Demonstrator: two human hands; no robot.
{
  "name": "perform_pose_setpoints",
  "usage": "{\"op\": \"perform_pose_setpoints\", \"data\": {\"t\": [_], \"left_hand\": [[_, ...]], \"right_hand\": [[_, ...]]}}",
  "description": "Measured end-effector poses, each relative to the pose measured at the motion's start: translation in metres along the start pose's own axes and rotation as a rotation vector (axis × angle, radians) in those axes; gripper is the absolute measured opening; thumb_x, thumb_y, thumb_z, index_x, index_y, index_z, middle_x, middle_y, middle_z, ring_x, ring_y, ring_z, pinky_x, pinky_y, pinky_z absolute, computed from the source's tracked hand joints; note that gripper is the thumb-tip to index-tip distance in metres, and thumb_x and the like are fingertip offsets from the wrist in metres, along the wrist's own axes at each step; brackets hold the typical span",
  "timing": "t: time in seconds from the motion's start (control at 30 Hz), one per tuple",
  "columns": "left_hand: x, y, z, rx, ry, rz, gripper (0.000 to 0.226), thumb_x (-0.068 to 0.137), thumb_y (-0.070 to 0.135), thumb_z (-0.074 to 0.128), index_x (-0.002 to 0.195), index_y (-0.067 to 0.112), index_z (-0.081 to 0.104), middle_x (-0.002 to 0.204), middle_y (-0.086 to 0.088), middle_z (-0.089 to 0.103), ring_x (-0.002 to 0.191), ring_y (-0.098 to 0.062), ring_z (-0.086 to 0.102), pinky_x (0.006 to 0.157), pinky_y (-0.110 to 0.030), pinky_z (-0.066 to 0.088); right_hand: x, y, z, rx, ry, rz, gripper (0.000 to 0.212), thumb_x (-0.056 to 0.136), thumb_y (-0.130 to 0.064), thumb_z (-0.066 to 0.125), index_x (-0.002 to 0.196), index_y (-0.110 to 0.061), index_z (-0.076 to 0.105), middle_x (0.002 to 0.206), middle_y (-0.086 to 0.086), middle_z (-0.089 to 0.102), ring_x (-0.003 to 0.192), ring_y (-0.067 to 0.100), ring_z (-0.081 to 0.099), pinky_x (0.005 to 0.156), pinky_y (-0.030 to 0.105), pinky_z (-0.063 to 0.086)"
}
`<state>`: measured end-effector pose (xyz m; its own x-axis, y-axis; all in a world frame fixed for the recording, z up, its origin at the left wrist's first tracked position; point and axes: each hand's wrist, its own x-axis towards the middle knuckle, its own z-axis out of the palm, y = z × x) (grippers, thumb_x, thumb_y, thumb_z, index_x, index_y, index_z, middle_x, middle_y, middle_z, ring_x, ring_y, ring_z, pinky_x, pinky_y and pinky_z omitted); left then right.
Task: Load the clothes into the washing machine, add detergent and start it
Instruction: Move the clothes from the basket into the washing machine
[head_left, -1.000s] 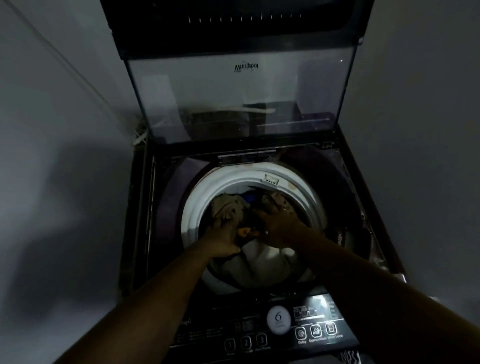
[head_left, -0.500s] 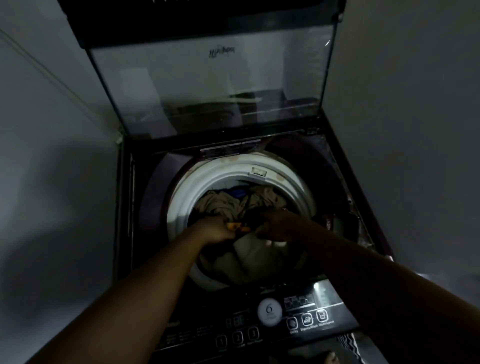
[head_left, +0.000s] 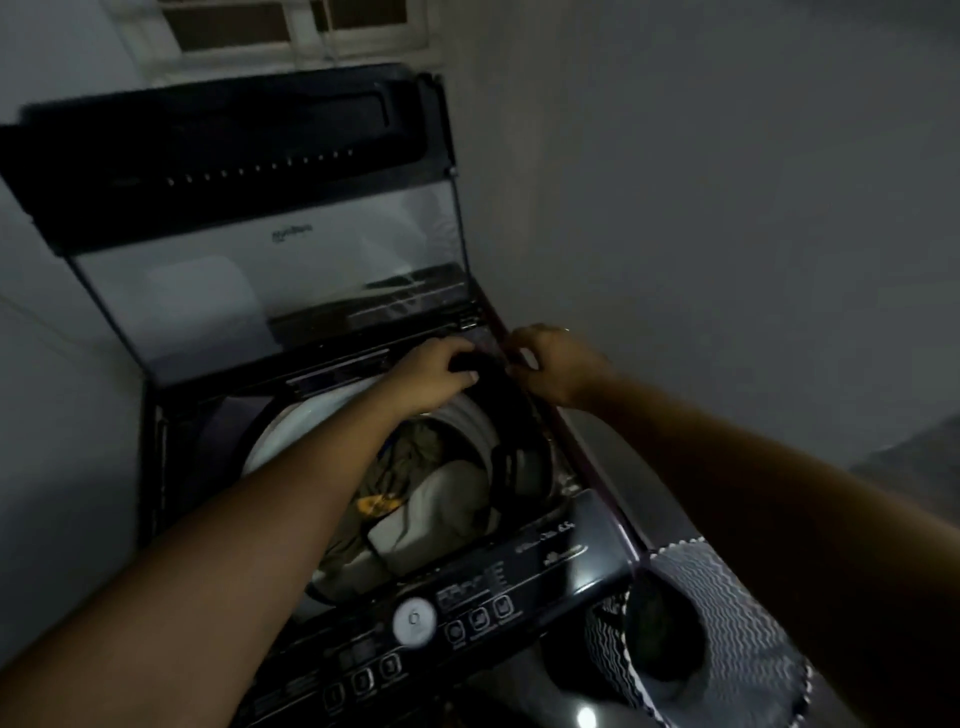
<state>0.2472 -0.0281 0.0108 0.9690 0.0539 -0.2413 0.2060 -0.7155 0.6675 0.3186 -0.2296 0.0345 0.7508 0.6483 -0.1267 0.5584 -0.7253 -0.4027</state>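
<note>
The top-loading washing machine (head_left: 171, 467) stands with its glass lid (head_left: 260, 280) raised. Inside the white drum rim (head_left: 291, 431) lie beige and olive clothes (head_left: 447, 499). Both hands are up at the machine's back right corner. My left hand (head_left: 431, 376) grips a dark garment (head_left: 511, 441), which hangs down along the drum's right side. My right hand (head_left: 556, 364) pinches the same garment from the right, just over the machine's right edge. What the garment is cannot be made out in the dim light.
The control panel (head_left: 467, 618) with a round white dial (head_left: 414, 619) runs along the near edge. A zigzag-patterned laundry bag (head_left: 737, 613) stands open at the lower right. Grey walls close in on both sides, and a window (head_left: 291, 26) sits above.
Both hands have come up out of the drum to the back right corner, lifting a dark garment. The view has swung right, bringing the patterned bag into sight.
</note>
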Motion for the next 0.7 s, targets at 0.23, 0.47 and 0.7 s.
{"op": "perform_pose_setpoints", "data": {"t": [0.23,0.47,0.7], "left_hand": [[0.026,0.106,0.078,0.01,-0.077,0.117,0.053,0.095,0.031,0.064,0.145,0.021,0.049,0.149,-0.004,0.046,0.129,-0.02,0.051,0.106,-0.029,0.041],[0.046,0.175,0.205,0.137,-0.246,0.113,0.052,0.094,0.036,0.065,0.143,0.025,0.05,0.146,-0.005,0.047,0.131,-0.023,0.049,0.108,-0.033,0.043],[0.066,0.212,0.34,0.195,-0.424,0.064,0.049,0.093,0.033,0.066,0.14,0.024,0.055,0.145,-0.004,0.05,0.129,-0.022,0.052,0.107,-0.033,0.044]], "right_hand": [[-0.068,0.111,-0.024,0.021,-0.006,0.202,0.048,0.098,-0.038,0.058,0.142,-0.019,0.05,0.143,0.011,0.053,0.129,0.028,0.053,0.104,0.036,0.043],[-0.155,0.233,0.003,0.12,-0.089,0.369,0.046,0.096,-0.038,0.06,0.14,-0.026,0.051,0.141,0.005,0.057,0.122,0.025,0.058,0.101,0.037,0.049],[-0.232,0.341,0.06,0.232,-0.155,0.497,0.049,0.094,-0.035,0.062,0.14,-0.022,0.055,0.139,0.008,0.062,0.12,0.028,0.062,0.099,0.033,0.048]]}}
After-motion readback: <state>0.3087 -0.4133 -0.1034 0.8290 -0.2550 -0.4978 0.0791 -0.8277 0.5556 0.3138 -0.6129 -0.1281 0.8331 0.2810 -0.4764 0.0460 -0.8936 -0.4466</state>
